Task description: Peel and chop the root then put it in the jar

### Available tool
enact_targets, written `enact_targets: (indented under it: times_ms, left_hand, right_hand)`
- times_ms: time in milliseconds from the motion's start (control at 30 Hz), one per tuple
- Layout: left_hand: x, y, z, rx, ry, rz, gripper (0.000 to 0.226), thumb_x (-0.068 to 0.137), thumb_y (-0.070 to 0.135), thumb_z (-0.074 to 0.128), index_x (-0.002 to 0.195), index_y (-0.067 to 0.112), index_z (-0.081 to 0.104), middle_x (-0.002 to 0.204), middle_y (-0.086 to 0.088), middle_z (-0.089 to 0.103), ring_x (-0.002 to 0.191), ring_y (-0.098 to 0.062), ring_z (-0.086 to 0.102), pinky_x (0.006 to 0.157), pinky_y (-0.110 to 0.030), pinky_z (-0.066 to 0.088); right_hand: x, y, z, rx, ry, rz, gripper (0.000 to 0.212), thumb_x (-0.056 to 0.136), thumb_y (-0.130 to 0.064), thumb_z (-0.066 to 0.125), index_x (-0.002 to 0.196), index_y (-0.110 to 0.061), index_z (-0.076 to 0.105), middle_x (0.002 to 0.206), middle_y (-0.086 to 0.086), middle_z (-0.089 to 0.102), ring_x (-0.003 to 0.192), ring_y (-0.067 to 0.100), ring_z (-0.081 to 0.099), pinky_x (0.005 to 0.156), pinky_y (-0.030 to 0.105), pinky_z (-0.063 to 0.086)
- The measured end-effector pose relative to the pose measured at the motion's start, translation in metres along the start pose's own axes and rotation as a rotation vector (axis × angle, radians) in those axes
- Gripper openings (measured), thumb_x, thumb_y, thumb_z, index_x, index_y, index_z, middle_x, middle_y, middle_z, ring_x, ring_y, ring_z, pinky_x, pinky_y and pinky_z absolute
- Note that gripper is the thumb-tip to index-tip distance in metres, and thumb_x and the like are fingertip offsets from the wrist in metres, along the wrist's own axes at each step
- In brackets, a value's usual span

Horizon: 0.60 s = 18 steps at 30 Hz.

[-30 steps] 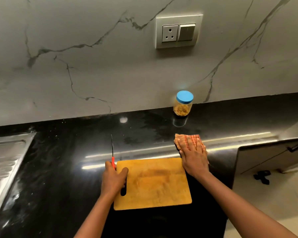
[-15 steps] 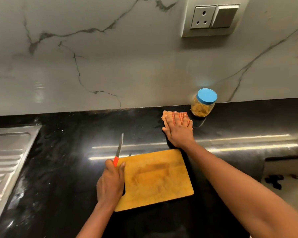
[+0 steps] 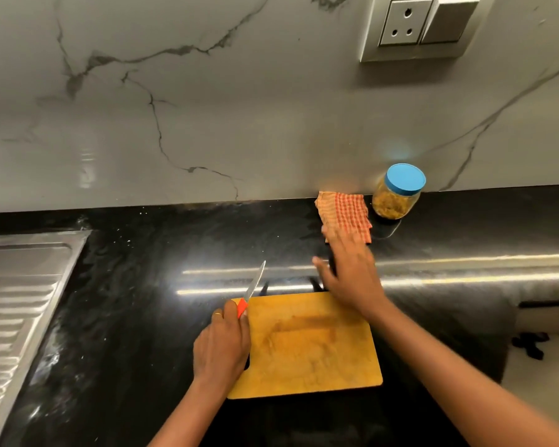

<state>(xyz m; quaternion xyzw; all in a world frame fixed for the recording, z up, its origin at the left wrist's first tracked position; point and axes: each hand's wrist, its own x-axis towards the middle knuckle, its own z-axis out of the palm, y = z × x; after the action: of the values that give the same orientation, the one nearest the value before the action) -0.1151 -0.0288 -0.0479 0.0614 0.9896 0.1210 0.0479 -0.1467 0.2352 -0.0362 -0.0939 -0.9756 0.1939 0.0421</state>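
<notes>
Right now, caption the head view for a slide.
Left hand grips the knife by cutting board; right hand open at checked cloth beside the jar.

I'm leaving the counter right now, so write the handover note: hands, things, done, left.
Left hand grips the knife, its blade pointing away, at the cutting board's left edge.
Right hand, open and blurred, is at the checked cloth's near edge.
Jar stands by the wall beside the cloth, blue lid on, yellowish pieces inside.
Done, it seems: board bare, no root in view.
Left: probably only putting the knife down and tidying.
</notes>
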Motion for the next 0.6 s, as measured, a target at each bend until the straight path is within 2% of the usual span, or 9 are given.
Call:
enact_targets:
  times_ms: [100,200,300,433,600]
  left_hand:
    - [-0.011,0.004,-0.003,-0.004,0.07,-0.001,0.035,0.097,0.047,0.03,0.097,0.018,0.049,0.09,-0.005,0.052,0.064,-0.022,0.056,0.05,-0.034,0.047]
    - [-0.021,0.017,-0.006,0.018,0.091,-0.028,0.033,0.097,0.045,0.037,0.096,0.014,0.051,0.094,-0.009,0.055,0.073,-0.028,0.059,0.053,-0.034,0.042]
    - [-0.031,0.036,-0.009,0.063,-0.001,-0.045,0.033,0.1,0.043,0.033,0.104,0.014,0.049,0.101,-0.01,0.062,0.086,-0.032,0.065,0.065,-0.039,0.047]
    - [-0.048,0.051,-0.006,0.057,-0.074,-0.025,0.036,0.1,0.04,0.03,0.112,0.013,0.051,0.11,-0.008,0.065,0.089,-0.029,0.067,0.071,-0.037,0.049]
    - [-0.06,0.058,-0.002,0.106,-0.174,-0.028,0.046,0.1,0.04,0.03,0.105,0.013,0.066,0.104,-0.007,0.069,0.092,-0.025,0.066,0.076,-0.033,0.048]
  right_hand:
    - [-0.078,-0.003,0.01,0.013,-0.15,-0.064,0.067,0.088,-0.062,0.038,0.146,-0.035,0.019,0.157,-0.002,0.019,0.146,0.024,0.009,0.116,0.046,0.021]
    - [-0.109,0.008,0.026,-0.112,-0.156,-0.091,0.066,0.088,-0.066,0.032,0.145,-0.033,0.026,0.157,0.0,0.02,0.146,0.026,0.011,0.117,0.044,0.016]
    - [-0.112,0.011,0.03,-0.158,-0.129,-0.103,0.067,0.089,-0.068,0.025,0.145,-0.032,0.028,0.157,0.001,0.021,0.146,0.024,0.011,0.119,0.043,0.015]
    - [-0.12,0.011,0.028,-0.18,-0.132,-0.09,0.068,0.089,-0.068,0.021,0.147,-0.032,0.023,0.158,0.0,0.016,0.147,0.024,0.007,0.119,0.042,0.011]
    - [-0.135,0.013,0.026,-0.195,-0.141,-0.075,0.069,0.089,-0.069,0.018,0.148,-0.033,0.017,0.159,0.0,0.011,0.147,0.024,0.004,0.119,0.043,0.011]
